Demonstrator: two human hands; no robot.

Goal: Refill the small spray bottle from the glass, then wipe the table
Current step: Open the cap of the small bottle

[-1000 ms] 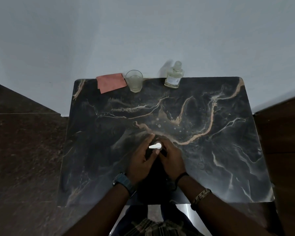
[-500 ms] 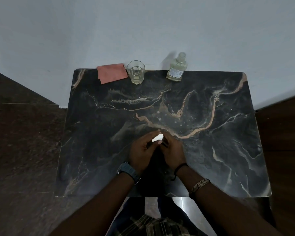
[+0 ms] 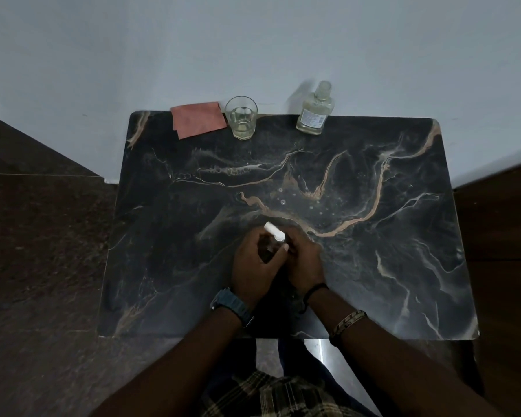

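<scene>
— Small spray bottle (image 3: 273, 239): it's between both hands, well in front of the glass (image 3: 241, 117).
— Fingers?
— Left hand (image 3: 254, 264) curls round the body; right hand (image 3: 303, 261) seems to pinch by the white sprayer top (image 3: 275, 231).
— Advice?
— I'd keep it upright over the table (image 3: 403, 236), twist the top only, then carry it to the glass. Cloth (image 3: 198, 119) lies just left of the glass.
</scene>
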